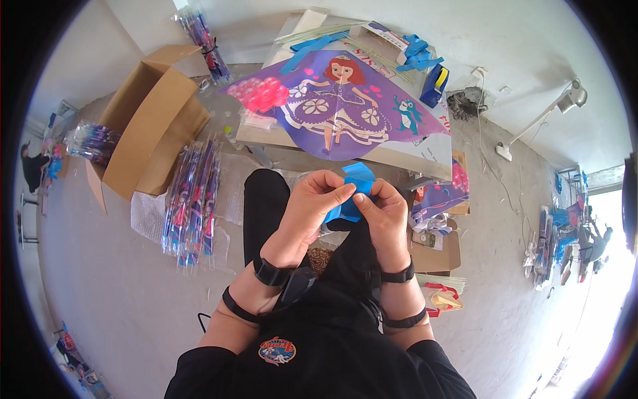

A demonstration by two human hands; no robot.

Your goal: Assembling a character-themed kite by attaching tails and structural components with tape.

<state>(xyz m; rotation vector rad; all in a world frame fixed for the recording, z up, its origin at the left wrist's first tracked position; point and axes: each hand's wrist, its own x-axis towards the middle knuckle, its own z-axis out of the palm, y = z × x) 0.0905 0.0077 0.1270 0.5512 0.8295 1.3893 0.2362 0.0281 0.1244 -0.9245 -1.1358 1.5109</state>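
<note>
Between my two hands, above my lap, is a bright blue strip of thin cloth or film (359,175). My left hand (307,207) pinches it between thumb and fingers. From the other side my right hand (387,216) grips the same strip, its thumb pressed close to the left thumb. The strip looks folded where the thumbs meet, and part hangs below the fingers. Just beyond my hands, a purple diamond-shaped kite (372,126) printed with a red-haired figure in a gown lies flat on a low table (259,136).
More blue strips (417,53), a blue-and-yellow tape dispenser (434,86) and thin pale sticks (325,30) lie on the table. An open cardboard box (143,126) and wrapped kite bundles (191,199) stand at left. A white lamp (541,120) is at right.
</note>
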